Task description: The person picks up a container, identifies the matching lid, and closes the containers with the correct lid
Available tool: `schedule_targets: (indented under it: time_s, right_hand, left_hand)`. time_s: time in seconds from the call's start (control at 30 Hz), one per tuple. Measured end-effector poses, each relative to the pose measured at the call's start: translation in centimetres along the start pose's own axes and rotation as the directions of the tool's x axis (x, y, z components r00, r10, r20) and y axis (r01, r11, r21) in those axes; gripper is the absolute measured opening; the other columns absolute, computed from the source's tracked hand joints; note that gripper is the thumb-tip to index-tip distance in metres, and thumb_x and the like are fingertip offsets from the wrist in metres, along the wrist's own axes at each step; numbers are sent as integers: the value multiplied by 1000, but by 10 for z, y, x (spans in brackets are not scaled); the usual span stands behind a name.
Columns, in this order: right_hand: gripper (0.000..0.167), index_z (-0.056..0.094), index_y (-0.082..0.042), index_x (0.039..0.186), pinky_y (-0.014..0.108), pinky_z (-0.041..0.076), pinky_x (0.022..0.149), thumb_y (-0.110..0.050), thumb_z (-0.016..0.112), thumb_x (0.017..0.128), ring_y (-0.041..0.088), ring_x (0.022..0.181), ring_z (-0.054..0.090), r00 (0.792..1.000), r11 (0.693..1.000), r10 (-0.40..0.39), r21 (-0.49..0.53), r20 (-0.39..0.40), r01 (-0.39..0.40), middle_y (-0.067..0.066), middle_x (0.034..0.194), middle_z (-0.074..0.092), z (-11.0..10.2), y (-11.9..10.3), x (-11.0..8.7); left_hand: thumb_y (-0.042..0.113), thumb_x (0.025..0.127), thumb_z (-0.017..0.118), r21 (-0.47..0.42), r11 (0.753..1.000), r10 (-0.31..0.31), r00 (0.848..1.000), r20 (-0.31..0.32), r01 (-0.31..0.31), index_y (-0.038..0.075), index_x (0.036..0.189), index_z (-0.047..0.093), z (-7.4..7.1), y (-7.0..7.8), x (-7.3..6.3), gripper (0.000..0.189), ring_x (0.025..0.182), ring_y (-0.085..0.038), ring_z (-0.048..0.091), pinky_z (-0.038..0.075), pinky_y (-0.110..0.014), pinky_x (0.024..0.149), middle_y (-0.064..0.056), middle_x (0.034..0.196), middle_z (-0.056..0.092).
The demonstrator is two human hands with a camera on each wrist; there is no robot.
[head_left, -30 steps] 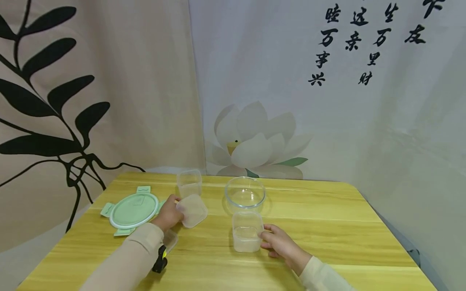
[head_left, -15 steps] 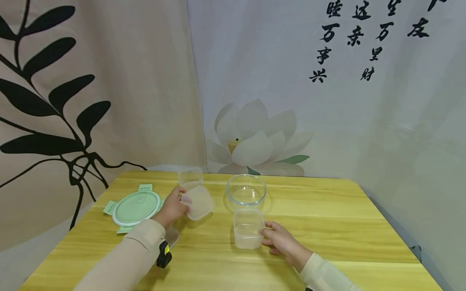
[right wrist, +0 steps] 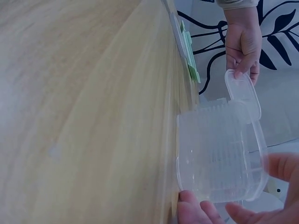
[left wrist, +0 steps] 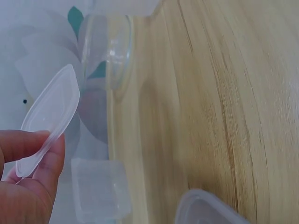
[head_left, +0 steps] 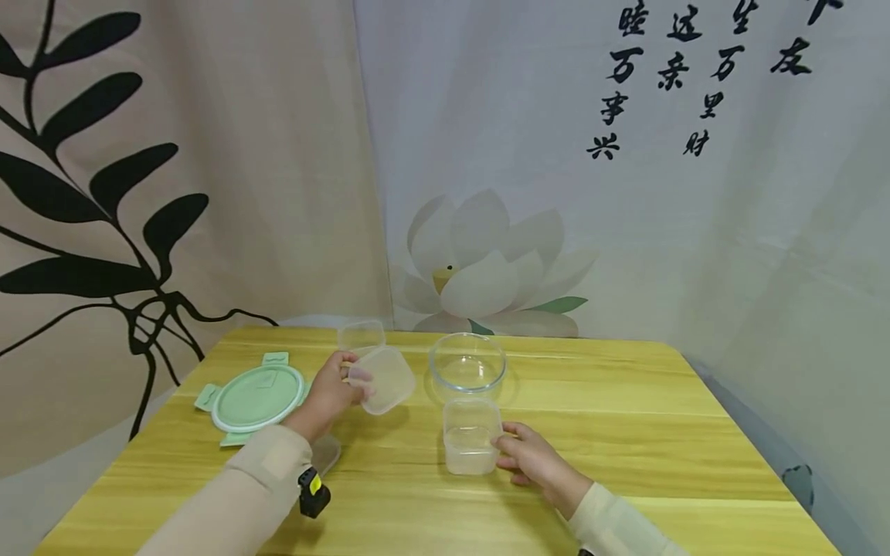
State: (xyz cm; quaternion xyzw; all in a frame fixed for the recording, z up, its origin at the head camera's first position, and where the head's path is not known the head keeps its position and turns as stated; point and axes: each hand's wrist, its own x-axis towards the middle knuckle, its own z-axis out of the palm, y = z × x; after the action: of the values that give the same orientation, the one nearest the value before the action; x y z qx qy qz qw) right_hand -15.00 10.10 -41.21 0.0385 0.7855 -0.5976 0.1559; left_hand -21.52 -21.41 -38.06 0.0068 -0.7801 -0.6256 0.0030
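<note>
My left hand [head_left: 327, 398] pinches a translucent, round-cornered plastic lid [head_left: 391, 377] between thumb and fingers. The lid is raised over the table and tilted, as the left wrist view shows with the lid [left wrist: 53, 105] nearly edge-on. My right hand [head_left: 534, 462] holds the right side of a clear, rectangular plastic container [head_left: 471, 455] standing upright in front of the glass bowl. In the right wrist view, the thumb lies at the container's [right wrist: 212, 151] rim and the fingers near its base. The raised lid partly covers a second clear container [head_left: 361, 335] at the back.
A round glass bowl [head_left: 502, 377] stands behind the held container. On the left lies a round green lid [head_left: 257, 398] with side clips. Another translucent lid [head_left: 327, 454] lies flat, partly hidden by my left wrist. A printed curtain [head_left: 626, 247] hangs behind the table.
My left hand has raised the plastic lid and carried it slightly right, toward the bowl. My right hand and its container stay nearly in place.
</note>
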Motion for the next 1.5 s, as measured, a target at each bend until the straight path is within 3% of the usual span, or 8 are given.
schedule_targets:
  time_s: [0.3, 0.5, 0.7, 1.07, 1.27, 1.5]
  right_hand:
    - [61, 35, 6, 142, 31, 48, 68, -28, 55, 95, 23, 92, 59, 999, 1000, -14, 2, 30, 14, 12, 108, 62, -2, 2, -1]
    - [61, 34, 6, 142, 32, 50, 69, -27, 55, 96, 25, 94, 59, 999, 1000, -16, -3, 41, 16, 13, 111, 62, -2, 0, -1]
    - [59, 35, 7, 142, 33, 50, 67, -26, 55, 96, 25, 93, 59, 1000, 1000, -15, 2, 17, 15, 13, 110, 62, -1, -1, 0]
    - [60, 37, 5, 141, 32, 51, 67, -25, 57, 94, 27, 98, 61, 999, 999, -31, 15, -21, 31, 19, 118, 60, -11, -4, 0]
    - [58, 39, 3, 142, 35, 51, 68, -23, 57, 94, 32, 105, 61, 997, 1000, -28, 4, -76, 29, 22, 127, 57, -23, -11, 5]
    - [58, 37, 1, 144, 39, 51, 74, -27, 54, 97, 36, 113, 58, 996, 998, -39, -53, -75, 35, 24, 135, 51, -36, -23, 8]
  left_hand:
    - [-19, 77, 65, -12, 1000, 23, 999, -24, -23, -6, 128, 37, 11, 6, -9, 59, 76, -17, 61, 55, -26, 67, -22, 105, 60]
    - [-20, 79, 61, 23, 996, 90, 996, -24, -90, -6, 128, 38, 19, 12, -14, 56, 82, -22, 62, 53, -25, 67, -24, 105, 59]
    - [-22, 81, 55, 33, 990, 141, 990, -21, -140, -7, 128, 40, 27, 18, -19, 52, 84, -22, 61, 51, -23, 67, -24, 105, 58]
    - [-25, 80, 54, 42, 985, 167, 985, -34, -166, -5, 128, 41, 36, 20, -20, 53, 81, -19, 60, 51, -20, 67, -24, 105, 58]
    - [-22, 82, 54, 98, 967, 238, 971, -38, -233, -4, 126, 43, 42, 20, -24, 49, 88, -26, 62, 49, -18, 67, -22, 104, 60]
    - [-20, 83, 52, 173, 933, 327, 944, -38, -316, -3, 126, 45, 51, 24, -27, 47, 97, -30, 60, 49, -26, 74, -18, 102, 60]
